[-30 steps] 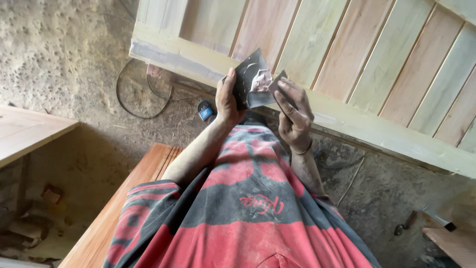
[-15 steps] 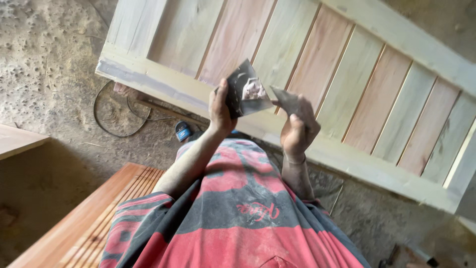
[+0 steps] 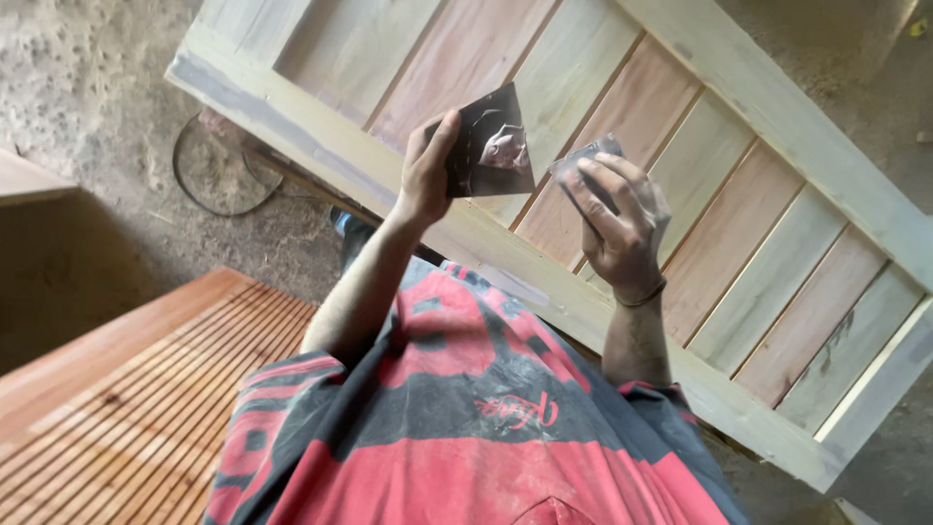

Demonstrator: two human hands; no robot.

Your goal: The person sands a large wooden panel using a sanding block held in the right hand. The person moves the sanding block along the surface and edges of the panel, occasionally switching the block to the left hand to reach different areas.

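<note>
At the lower left lies a reddish grooved wooden panel (image 3: 126, 389). Above it a dark cable loop (image 3: 209, 175) rests on the dirt floor (image 3: 87, 87). The left hand (image 3: 428, 175) pinches a dark metal plate (image 3: 491, 146) smeared with pinkish filler (image 3: 507, 151), fingers closed on its left edge. Just beside it, the right hand (image 3: 622, 219) grips a small scraper (image 3: 583, 158), fingers curled around it. Both hover over the pale slatted door (image 3: 777, 253), above its lower rail.

A pale slatted wooden door panel (image 3: 680, 156) lies over a dusty earthen floor (image 3: 87, 126).
</note>
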